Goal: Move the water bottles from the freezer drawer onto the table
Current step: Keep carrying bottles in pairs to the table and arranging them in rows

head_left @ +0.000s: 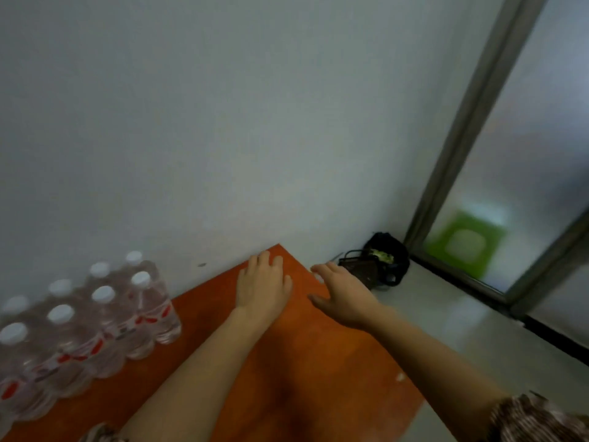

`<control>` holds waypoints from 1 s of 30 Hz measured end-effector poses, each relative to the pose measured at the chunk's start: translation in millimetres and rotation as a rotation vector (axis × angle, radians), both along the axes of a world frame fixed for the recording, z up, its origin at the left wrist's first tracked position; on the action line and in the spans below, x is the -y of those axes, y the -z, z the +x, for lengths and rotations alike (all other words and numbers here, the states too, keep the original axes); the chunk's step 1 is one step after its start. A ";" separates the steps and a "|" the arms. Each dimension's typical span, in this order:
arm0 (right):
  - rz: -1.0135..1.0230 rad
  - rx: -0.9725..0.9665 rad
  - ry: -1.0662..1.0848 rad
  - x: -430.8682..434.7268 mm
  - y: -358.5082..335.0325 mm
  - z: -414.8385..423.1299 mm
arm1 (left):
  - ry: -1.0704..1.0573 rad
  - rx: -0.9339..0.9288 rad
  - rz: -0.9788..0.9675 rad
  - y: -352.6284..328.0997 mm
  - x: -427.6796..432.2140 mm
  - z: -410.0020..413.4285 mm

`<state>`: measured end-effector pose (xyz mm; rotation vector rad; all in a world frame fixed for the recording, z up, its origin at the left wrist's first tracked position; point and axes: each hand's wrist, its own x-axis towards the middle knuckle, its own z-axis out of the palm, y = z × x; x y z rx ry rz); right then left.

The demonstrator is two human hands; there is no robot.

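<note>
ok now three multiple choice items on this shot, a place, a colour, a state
1. Where do the water bottles stand? A on the floor; B at the left of the table; C in a drawer.
2. What colour are the bottle caps? A blue; B green; C white.
3. The hands? A both open, empty; B both gripping bottles; C one gripping a bag.
Answers: 1 B, they stand on the orange top; 2 C, visible caps are white; 3 A, left hand and right hand show spread fingers.
</note>
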<state>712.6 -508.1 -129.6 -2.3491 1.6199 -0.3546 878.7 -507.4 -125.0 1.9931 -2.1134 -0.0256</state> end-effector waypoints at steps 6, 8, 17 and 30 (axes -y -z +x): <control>-0.013 -0.034 0.360 -90.5 -3.3 -175.3 | 0.324 -0.040 0.024 2.1 -39.2 -176.5; -0.021 -0.057 0.465 -130.9 -3.2 -237.3 | 0.408 -0.066 0.037 3.2 -64.4 -240.8; 0.018 -0.146 0.868 -325.0 -14.5 -497.3 | 0.686 -0.153 0.160 0.6 -204.6 -529.7; 0.045 -0.179 1.253 -461.9 -17.2 -749.4 | 1.048 -0.138 0.157 -11.0 -312.1 -836.8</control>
